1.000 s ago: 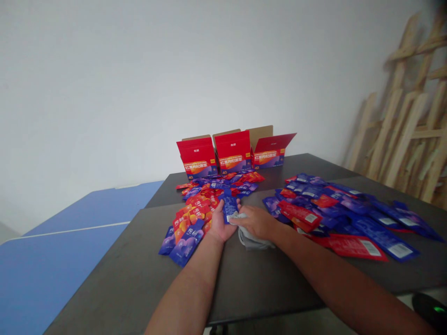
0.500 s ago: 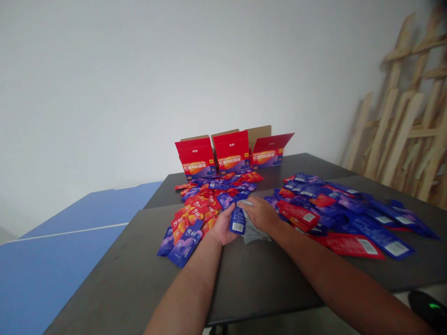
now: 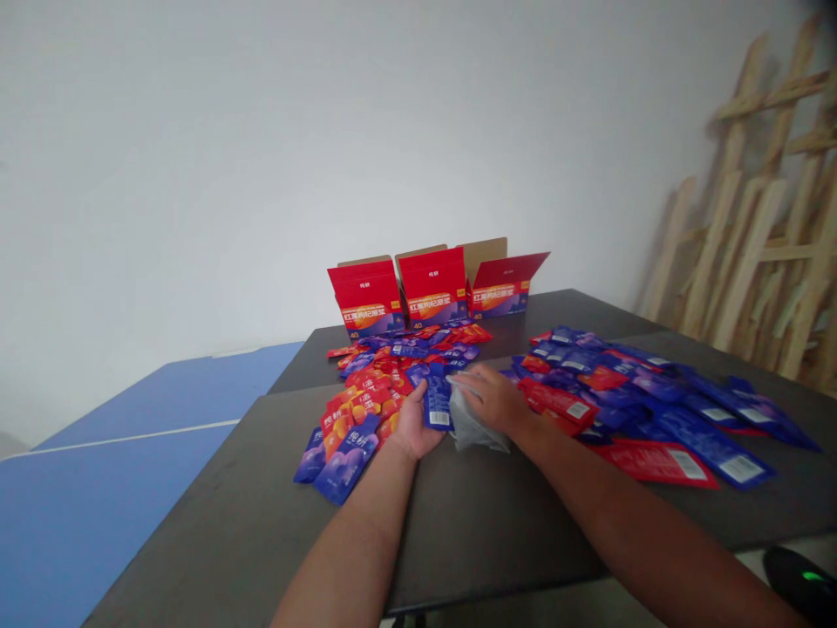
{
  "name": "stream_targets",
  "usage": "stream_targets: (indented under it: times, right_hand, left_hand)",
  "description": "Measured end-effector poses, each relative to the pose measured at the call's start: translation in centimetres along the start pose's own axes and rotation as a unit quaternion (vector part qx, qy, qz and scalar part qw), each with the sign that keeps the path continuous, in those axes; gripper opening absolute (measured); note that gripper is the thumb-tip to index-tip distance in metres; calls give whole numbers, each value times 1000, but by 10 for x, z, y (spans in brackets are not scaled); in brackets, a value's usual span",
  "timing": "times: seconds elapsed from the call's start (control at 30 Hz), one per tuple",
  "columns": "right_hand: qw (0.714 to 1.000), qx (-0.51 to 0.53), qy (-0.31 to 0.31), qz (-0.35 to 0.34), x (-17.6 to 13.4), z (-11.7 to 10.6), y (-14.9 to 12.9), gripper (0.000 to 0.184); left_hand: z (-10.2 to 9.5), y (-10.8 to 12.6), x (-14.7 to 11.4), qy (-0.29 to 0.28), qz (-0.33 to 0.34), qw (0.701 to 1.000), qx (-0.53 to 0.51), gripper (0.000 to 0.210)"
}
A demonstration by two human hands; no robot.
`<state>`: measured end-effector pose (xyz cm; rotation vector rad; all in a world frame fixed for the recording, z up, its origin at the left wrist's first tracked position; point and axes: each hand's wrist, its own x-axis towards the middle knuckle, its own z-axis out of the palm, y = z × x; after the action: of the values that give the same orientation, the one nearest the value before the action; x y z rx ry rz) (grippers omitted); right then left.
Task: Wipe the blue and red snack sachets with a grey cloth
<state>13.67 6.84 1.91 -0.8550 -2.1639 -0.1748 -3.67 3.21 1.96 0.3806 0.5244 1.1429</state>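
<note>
My left hand (image 3: 417, 426) is closed on a blue sachet (image 3: 437, 403), whose barcode side faces up. Just right of it, my right hand (image 3: 492, 399) grips a crumpled grey cloth (image 3: 475, 429) that hangs down toward the table; its fingertips are partly blurred. Left of my hands lies a heap of red and orange sachets (image 3: 366, 401), with purple-blue sachets (image 3: 346, 458) at its near end. A second, larger pile of blue and red sachets (image 3: 615, 375) spreads out on the right.
Three red cartons (image 3: 432, 292) with raised flaps stand at the back of the dark table (image 3: 261, 515). A blue table (image 3: 163, 427) with a white line adjoins on the left. Wooden frames (image 3: 745, 262) lean on the wall at right.
The blue sachet in my left hand has shifted slightly left and up, apart from the cloth. My right hand has moved slightly right, its fingers lifting a little with the cloth.
</note>
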Motion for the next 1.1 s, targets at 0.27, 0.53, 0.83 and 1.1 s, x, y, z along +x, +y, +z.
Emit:
stream_targets:
  times: [0.27, 0.53, 0.83, 1.1]
  right_hand:
    - [964, 30, -60, -257, -4, 8, -33, 20]
    - [983, 10, -44, -175, -3, 11, -34, 22]
    - [999, -5, -17, 38, 3, 10, -24, 26]
    - [985, -14, 4, 173, 3, 12, -12, 24]
  left_hand:
    - [-8, 5, 1, -6, -38, 999, -4, 50]
    - [2, -1, -4, -36, -45, 998, 30, 48]
    - [6, -8, -5, -17, -66, 996, 52, 39]
    - [10, -13, -7, -29, -72, 994, 78, 40]
